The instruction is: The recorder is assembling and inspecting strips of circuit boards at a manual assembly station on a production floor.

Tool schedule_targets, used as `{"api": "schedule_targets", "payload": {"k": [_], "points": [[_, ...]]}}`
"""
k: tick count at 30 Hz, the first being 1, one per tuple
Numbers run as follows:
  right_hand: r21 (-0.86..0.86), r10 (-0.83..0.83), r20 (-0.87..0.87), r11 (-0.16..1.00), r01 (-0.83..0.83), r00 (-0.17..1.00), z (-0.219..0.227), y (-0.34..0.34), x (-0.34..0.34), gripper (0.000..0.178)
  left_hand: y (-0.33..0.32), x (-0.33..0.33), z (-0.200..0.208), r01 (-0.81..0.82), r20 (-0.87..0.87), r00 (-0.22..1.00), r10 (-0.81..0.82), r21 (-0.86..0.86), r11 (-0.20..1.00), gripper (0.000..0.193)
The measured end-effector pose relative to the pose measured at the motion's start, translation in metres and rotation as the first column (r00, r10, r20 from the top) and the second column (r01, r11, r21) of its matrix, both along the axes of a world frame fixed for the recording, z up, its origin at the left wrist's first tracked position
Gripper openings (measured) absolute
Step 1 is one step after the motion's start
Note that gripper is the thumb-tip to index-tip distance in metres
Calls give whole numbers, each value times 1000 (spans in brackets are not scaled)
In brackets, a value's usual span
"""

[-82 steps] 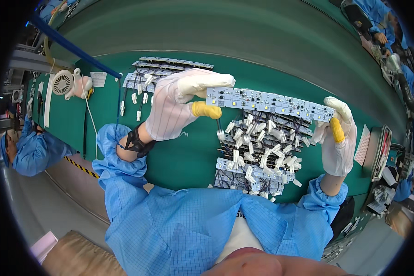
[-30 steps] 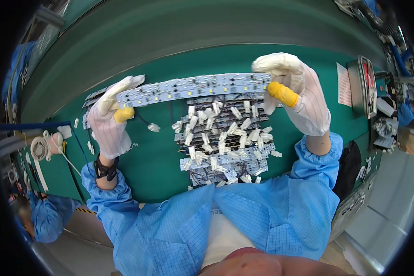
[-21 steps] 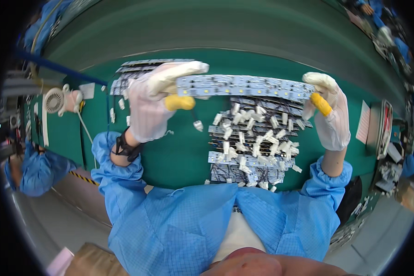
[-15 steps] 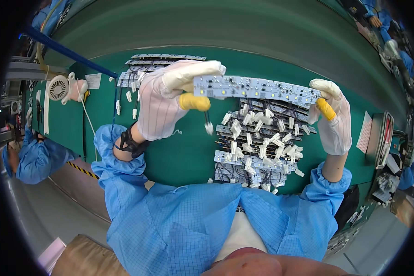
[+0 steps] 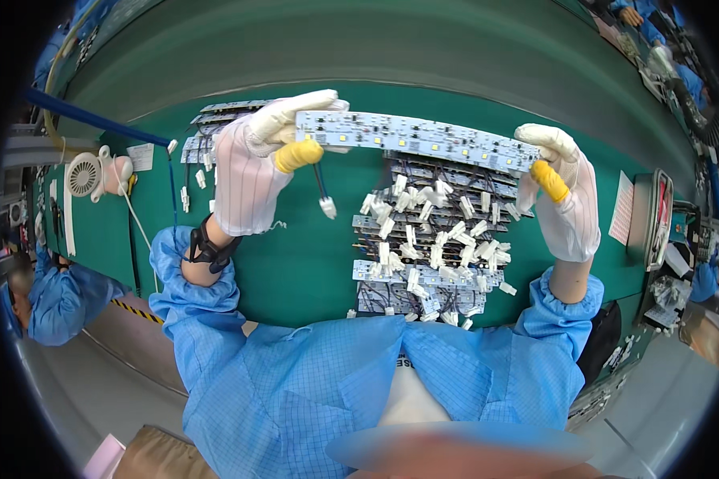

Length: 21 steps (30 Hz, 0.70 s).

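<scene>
A long white LED circuit board (image 5: 411, 137) is held up level between my two gloved hands, its face with small yellowish LEDs and dark components showing. My left hand (image 5: 268, 160) is closed on its left end, a yellow cot over the thumb. The right end is pinched by my right hand (image 5: 563, 188), which wears a yellow cot too. From the board's left end hangs a short dark cable with a white connector (image 5: 327, 207). Below and behind the board, a stack of similar LED boards (image 5: 431, 275) with many white connectors lies on the green mat.
More boards (image 5: 193, 150) lie at the back left. Further left are a small fan (image 5: 84, 174) and a paper sheet (image 5: 141, 156). A metal-edged tray (image 5: 655, 219) and a printed sheet (image 5: 621, 207) stand at the right. A co-worker in blue (image 5: 68, 299) sits at the far left.
Both hands have shifted left and slightly up with the board between them. My view has also moved a little, so the stack appears further left.
</scene>
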State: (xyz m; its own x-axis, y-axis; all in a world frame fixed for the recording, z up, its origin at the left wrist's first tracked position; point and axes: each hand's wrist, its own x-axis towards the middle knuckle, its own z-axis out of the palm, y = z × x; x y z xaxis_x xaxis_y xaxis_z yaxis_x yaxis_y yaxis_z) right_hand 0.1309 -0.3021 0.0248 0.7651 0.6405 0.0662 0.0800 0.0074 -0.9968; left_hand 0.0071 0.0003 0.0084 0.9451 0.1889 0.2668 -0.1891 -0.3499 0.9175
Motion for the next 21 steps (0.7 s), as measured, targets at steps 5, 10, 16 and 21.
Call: {"api": "schedule_targets", "payload": {"k": [5,10,16,21], "points": [[-13,7,16,1000,-7,1000,-4,4,2,51,11,-3,-1,42,52,997,-55,230,972,62],[-51,-2,12,999,3,1000,-6,1,3,51,0,-5,0,37,-4,999,-38,-127,991,53],[0,18,-18,1000,-18,1000,2,3,-6,59,3,7,-8,-71,6,997,71,106,992,45],[-25,77,-173,996,-82,982,9,-1,-11,65,3,12,-7,-57,-102,992,68,114,992,40]]}}
